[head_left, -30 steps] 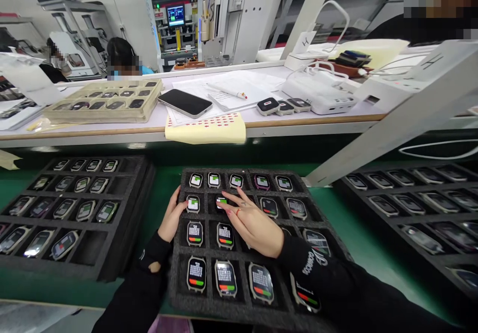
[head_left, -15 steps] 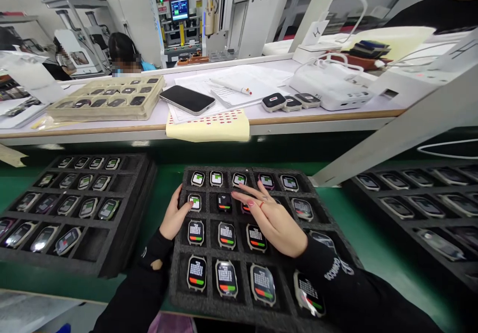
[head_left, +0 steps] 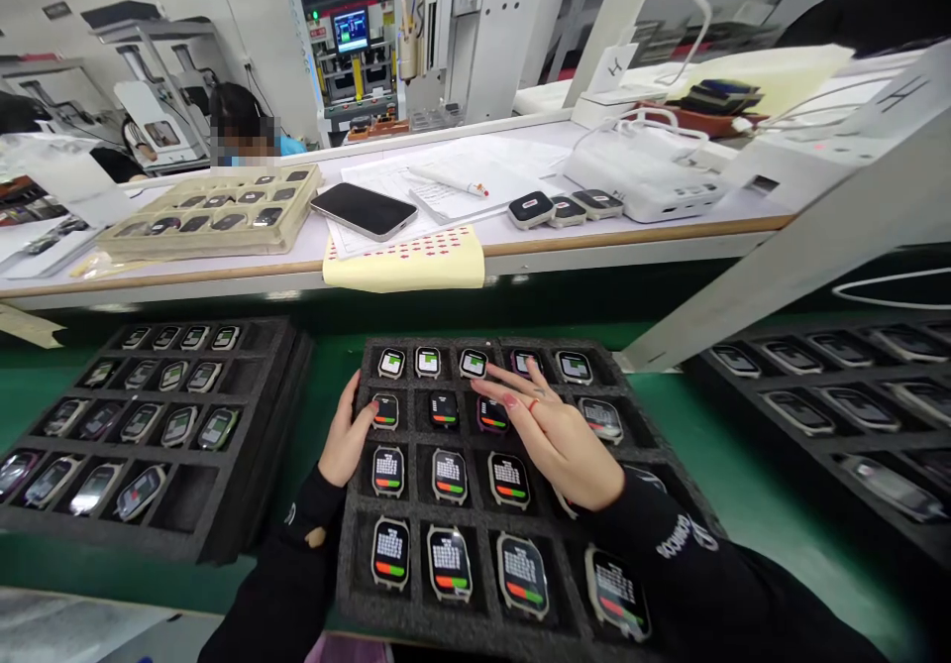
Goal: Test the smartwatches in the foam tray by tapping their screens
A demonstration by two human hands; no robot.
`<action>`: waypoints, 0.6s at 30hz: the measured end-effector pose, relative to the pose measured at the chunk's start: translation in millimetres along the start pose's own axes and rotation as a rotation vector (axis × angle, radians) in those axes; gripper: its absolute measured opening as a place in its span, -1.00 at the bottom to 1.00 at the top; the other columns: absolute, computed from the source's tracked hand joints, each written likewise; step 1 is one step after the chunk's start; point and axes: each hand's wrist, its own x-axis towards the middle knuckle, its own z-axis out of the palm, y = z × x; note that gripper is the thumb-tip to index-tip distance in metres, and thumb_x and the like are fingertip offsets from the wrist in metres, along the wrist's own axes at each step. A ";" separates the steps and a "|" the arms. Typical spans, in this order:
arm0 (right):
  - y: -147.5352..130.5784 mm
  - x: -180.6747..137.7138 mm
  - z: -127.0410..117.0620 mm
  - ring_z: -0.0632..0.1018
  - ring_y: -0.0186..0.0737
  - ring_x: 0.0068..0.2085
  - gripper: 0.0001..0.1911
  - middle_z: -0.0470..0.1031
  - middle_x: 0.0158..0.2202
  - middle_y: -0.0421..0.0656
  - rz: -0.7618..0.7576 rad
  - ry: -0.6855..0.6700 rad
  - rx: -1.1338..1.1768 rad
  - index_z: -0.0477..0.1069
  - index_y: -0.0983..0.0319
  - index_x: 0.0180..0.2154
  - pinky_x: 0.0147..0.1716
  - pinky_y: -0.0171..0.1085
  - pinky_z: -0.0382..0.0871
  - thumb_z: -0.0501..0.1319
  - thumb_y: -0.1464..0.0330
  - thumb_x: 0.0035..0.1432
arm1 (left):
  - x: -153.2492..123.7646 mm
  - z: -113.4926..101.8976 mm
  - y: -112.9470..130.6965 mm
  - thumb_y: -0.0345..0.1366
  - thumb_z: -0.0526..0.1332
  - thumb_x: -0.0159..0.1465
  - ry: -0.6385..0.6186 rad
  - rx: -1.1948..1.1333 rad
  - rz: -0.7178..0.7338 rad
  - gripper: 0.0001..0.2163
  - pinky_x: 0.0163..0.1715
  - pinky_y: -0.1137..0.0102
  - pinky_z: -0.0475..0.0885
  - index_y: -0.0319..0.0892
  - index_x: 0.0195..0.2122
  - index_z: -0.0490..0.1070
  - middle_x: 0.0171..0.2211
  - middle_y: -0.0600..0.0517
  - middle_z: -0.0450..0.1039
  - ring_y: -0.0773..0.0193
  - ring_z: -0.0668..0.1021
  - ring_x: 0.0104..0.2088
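A black foam tray (head_left: 416,611) lies in front of me, with smartwatch heads without straps in its compartments. My left hand (head_left: 346,435) is at the tray's left edge, fingers stretched along its side. Its thumb touches the leftmost smartwatch (head_left: 385,413) of the second row, whose dark screen shows a red-green bar. My right hand (head_left: 569,440) hovers palm down with fingers spread. Its fingertips are over the smartwatch (head_left: 490,417) in the third compartment of that row; contact cannot be made out. The hand and sleeve partly cover smartwatches on the right.
Foam trays of smartwatches stand at left (head_left: 245,485) and right (head_left: 773,465) on the green bench (head_left: 327,346). The shelf behind carries a phone (head_left: 364,211), papers, a plastic tray (head_left: 286,237), several loose smartwatches and a white device (head_left: 646,182). A slanted post (head_left: 743,276) rises at right.
The screen under my left thumb has turned from white and green to dark with a red-green bar. My right hand has shifted slightly rightward. The camera view has moved a little.
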 end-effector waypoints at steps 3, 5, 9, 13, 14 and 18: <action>1.8 1.1 0.2 0.37 0.06 0.18 -0.57 0.47 0.05 0.02 0.010 0.014 0.000 0.44 0.34 0.03 0.24 0.37 -0.04 -0.14 0.38 0.45 | 0.0 -1.1 4.7 -0.13 0.10 0.34 -0.005 0.193 0.173 -0.47 0.33 0.18 0.02 -0.08 0.31 0.07 0.33 -0.03 0.06 0.12 0.12 0.33; 2.5 1.4 1.2 0.38 0.06 0.18 -0.57 0.48 0.04 0.01 0.010 0.024 0.000 0.45 0.32 0.02 0.24 0.37 -0.04 -0.14 0.37 0.45 | 1.1 -2.6 8.6 -0.11 0.02 0.39 -0.021 0.320 0.255 -0.52 0.34 0.17 0.01 -0.03 0.31 0.08 0.34 -0.01 0.04 0.15 0.09 0.34; 3.1 1.0 3.0 0.39 0.04 0.17 -0.57 0.49 0.03 -0.01 -0.003 0.035 -0.006 0.45 0.30 0.03 0.25 0.35 -0.01 -0.15 0.36 0.45 | 8.6 -5.5 16.5 -0.09 -0.07 0.43 -0.050 0.535 0.340 -0.58 0.34 0.12 -0.01 0.00 0.27 0.18 0.35 -0.01 -0.01 0.12 0.03 0.36; 4.2 -0.2 0.4 0.39 0.05 0.17 -0.57 0.49 0.04 -0.01 -0.015 0.063 -0.020 0.45 0.31 0.03 0.24 0.37 -0.02 -0.15 0.37 0.45 | 18.4 -5.3 22.6 -0.08 -0.09 0.43 -0.045 0.733 0.405 -0.58 0.32 0.06 0.03 -0.01 0.25 0.24 0.34 -0.06 0.02 0.05 0.02 0.36; 4.5 -0.6 -1.0 0.38 0.06 0.17 -0.57 0.49 0.04 -0.01 -0.017 0.070 -0.021 0.44 0.31 0.04 0.23 0.38 -0.02 -0.15 0.37 0.45 | 19.8 -4.9 23.5 -0.08 -0.09 0.43 -0.051 0.771 0.415 -0.58 0.32 0.05 0.03 0.00 0.25 0.24 0.34 -0.06 0.02 0.04 0.03 0.36; 4.9 -2.0 -7.1 0.36 0.06 0.19 -0.58 0.48 0.05 -0.02 -0.004 0.094 -0.022 0.42 0.31 0.06 0.24 0.38 -0.04 -0.15 0.37 0.45 | 20.4 -4.2 25.2 -0.03 -0.11 0.43 -0.094 0.830 0.371 -0.57 0.30 0.01 0.05 0.07 0.27 0.21 0.35 -0.04 -0.01 0.01 0.00 0.37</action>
